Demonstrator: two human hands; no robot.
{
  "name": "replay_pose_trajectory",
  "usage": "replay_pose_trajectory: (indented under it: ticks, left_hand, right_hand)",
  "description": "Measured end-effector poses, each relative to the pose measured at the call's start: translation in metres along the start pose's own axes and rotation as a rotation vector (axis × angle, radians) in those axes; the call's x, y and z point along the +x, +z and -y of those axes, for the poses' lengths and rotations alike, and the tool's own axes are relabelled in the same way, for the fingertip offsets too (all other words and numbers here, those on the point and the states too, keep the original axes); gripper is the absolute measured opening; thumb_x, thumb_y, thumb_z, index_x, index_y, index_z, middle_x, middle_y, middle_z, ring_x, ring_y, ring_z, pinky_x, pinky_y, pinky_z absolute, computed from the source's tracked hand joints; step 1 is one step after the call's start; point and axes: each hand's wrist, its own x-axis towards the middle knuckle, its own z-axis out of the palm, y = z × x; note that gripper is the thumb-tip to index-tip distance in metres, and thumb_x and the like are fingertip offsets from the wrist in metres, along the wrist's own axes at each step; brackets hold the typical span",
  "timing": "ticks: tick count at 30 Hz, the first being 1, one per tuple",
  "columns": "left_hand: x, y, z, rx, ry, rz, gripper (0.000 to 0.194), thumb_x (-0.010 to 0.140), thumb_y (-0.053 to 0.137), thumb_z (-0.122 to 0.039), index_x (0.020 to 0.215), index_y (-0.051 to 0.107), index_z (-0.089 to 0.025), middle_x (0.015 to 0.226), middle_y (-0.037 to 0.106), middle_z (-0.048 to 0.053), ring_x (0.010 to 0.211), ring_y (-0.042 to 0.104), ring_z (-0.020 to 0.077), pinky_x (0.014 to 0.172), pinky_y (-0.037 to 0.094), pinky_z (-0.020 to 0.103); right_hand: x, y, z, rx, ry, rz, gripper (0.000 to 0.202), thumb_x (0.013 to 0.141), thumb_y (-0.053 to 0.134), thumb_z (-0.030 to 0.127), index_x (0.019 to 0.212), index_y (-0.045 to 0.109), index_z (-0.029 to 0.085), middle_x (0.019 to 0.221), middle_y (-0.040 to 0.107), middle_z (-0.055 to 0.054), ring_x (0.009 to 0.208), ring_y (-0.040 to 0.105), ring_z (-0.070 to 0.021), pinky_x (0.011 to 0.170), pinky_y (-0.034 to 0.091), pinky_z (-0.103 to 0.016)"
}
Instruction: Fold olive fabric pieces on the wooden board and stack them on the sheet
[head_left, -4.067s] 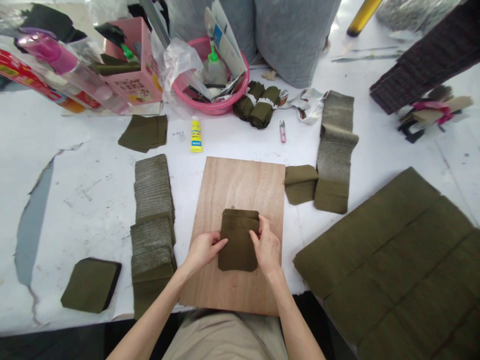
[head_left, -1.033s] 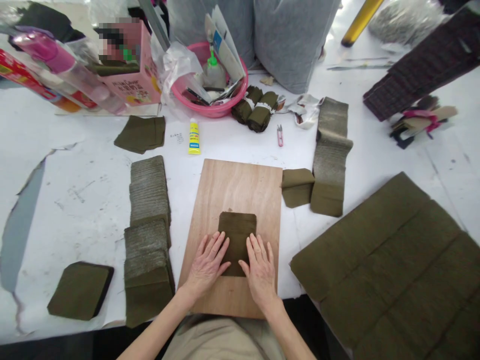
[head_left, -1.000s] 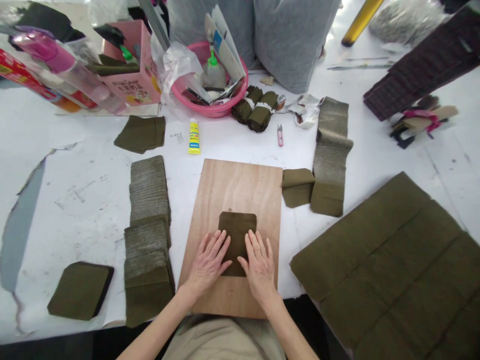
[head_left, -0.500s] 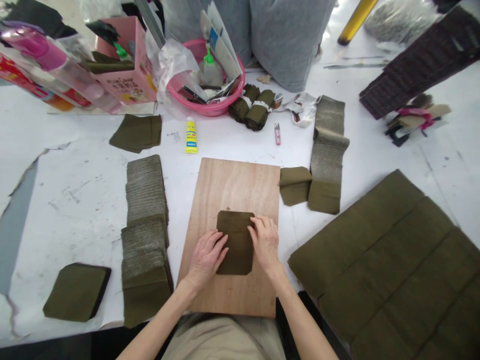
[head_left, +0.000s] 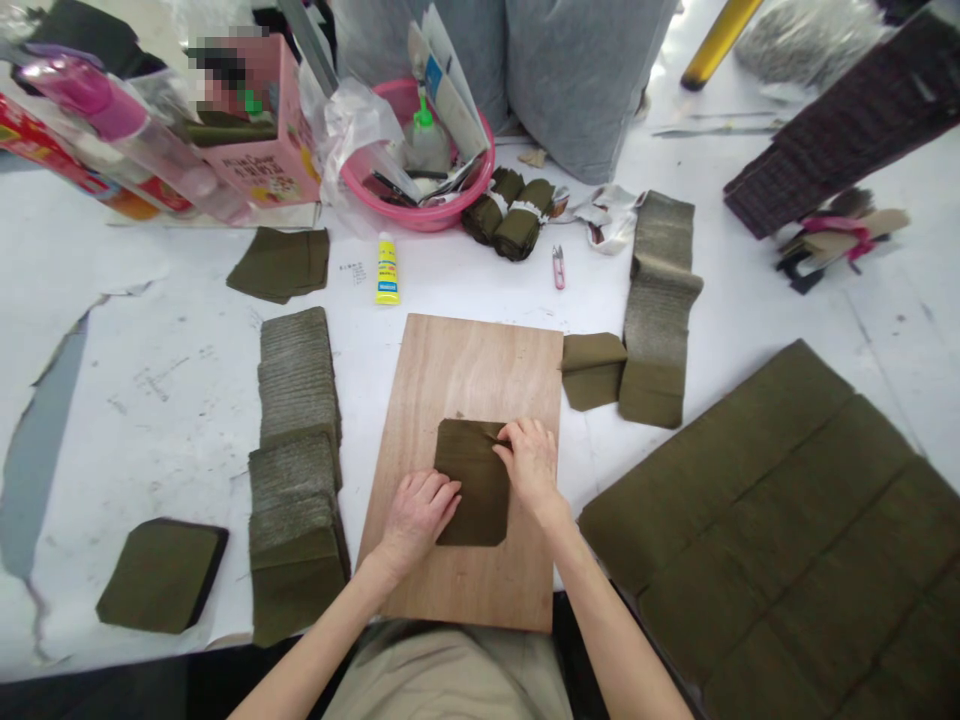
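A dark olive fabric piece point(head_left: 474, 505) with clipped corners lies flat on a wooden board point(head_left: 484, 365). My left hand point(head_left: 420, 510) rests on its left edge, fingers laid over the cloth and pressing lightly. At the upper right corner, my right hand point(head_left: 531, 462) pinches the cloth between thumb and fingertips, and a small crease shows there. Whether the piece has one layer or more, I cannot tell.
Fanned olive cloth point(head_left: 296, 390) and a cut stack point(head_left: 161, 575) lie left. Right are a folded piece point(head_left: 592, 370), a long strip point(head_left: 652, 385) and large panels point(head_left: 772, 520). Behind stand a yellow glue tube point(head_left: 387, 270), pink snips point(head_left: 558, 268) and a pink basin point(head_left: 420, 215).
My right fingertips have closed on the upper right corner of the fabric and raised a small crease. My left hand has shifted slightly down along the left edge.
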Motion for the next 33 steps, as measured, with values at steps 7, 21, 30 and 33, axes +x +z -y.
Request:
replay_pose_trajectory:
  ticks: [7,21,30,33]
  left_hand:
    - [0.011,-0.008,0.003,-0.049,-0.062,0.07,0.014,0.092,0.046,-0.02,0.09,0.059,-0.017,0.084,0.06,0.005,0.082,0.052,0.0203,0.071,0.042,0.035]
    - [0.048,-0.021,0.021,-0.215,-0.126,0.144,0.04,0.079,0.066,-0.021,0.117,0.053,-0.017,0.096,0.064,0.007,0.089,0.061,0.0228,0.08,0.048,0.036]
    - [0.054,-0.029,0.02,-0.358,-0.386,0.213,0.015,0.08,0.062,-0.035,0.081,0.063,-0.02,0.074,0.067,0.0,0.064,0.06,0.0166,0.058,0.04,0.026]
    - [0.05,-0.024,0.022,-0.466,-0.46,0.195,0.023,0.078,0.064,-0.037,0.093,0.066,-0.019,0.082,0.07,0.003,0.068,0.062,0.0185,0.061,0.044,0.027]
  right_hand:
    - [-0.014,0.003,-0.001,0.081,-0.098,-0.038,0.01,0.082,0.058,0.012,0.081,0.054,0.022,0.085,0.059,-0.003,0.086,0.049,-0.0206,0.073,0.032,-0.033]
    - [-0.051,0.016,-0.001,0.797,0.12,-0.062,0.018,0.083,0.051,0.021,0.1,0.054,0.021,0.096,0.064,-0.003,0.088,0.062,-0.0171,0.08,0.049,-0.03]
    - [-0.057,0.022,0.006,0.702,0.42,0.024,0.014,0.077,0.062,0.03,0.086,0.057,0.02,0.069,0.065,0.0,0.063,0.06,-0.0177,0.06,0.044,-0.027]
    - [-0.063,0.029,0.007,0.668,0.413,0.032,0.019,0.079,0.059,0.032,0.065,0.052,0.021,0.059,0.059,0.001,0.055,0.054,-0.0155,0.052,0.038,-0.025]
